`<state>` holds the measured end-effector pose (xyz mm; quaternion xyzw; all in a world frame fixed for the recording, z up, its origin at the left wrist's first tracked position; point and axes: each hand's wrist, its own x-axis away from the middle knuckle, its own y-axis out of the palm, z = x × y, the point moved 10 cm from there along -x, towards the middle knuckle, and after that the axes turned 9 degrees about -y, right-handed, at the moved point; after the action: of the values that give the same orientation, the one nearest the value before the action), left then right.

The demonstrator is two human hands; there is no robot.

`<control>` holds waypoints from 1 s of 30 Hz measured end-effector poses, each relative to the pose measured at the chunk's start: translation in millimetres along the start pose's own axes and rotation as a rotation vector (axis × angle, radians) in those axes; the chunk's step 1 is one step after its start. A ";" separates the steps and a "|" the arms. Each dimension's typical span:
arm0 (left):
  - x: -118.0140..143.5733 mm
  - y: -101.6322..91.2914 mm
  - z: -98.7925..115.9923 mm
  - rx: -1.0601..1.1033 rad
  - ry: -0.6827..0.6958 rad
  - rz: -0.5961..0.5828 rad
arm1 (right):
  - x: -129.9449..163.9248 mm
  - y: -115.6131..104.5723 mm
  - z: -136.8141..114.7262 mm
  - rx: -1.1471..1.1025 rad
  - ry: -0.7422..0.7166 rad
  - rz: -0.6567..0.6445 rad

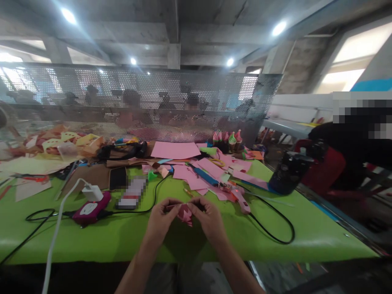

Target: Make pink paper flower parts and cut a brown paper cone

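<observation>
Both my hands meet over the front middle of a green table point(306, 232). My left hand point(161, 220) and my right hand point(208, 218) each pinch a small folded piece of pink paper point(185, 213) held between them, just above the table top. Its lower corner hangs below my fingers. Behind my hands lie several loose pink paper sheets point(175, 150) and scraps.
A black cable point(275, 222) loops to the right of my hands. A pink device point(90, 211) with a white charger, a phone point(117, 178) and a pink glue gun point(241, 200) lie nearby. Paper cut-outs pile at the far left. A seated person point(346, 151) is at right.
</observation>
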<state>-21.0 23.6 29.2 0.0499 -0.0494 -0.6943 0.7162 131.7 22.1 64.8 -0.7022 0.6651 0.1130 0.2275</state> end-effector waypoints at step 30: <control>0.1 -4.7 3.7 -0.089 0.096 0.025 | -0.1 6.8 11.0 -0.073 0.071 -0.033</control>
<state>-26.2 23.3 32.3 0.0506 0.0151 -0.6838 0.7278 126.6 27.2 54.1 -0.7245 0.6565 0.1084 0.1798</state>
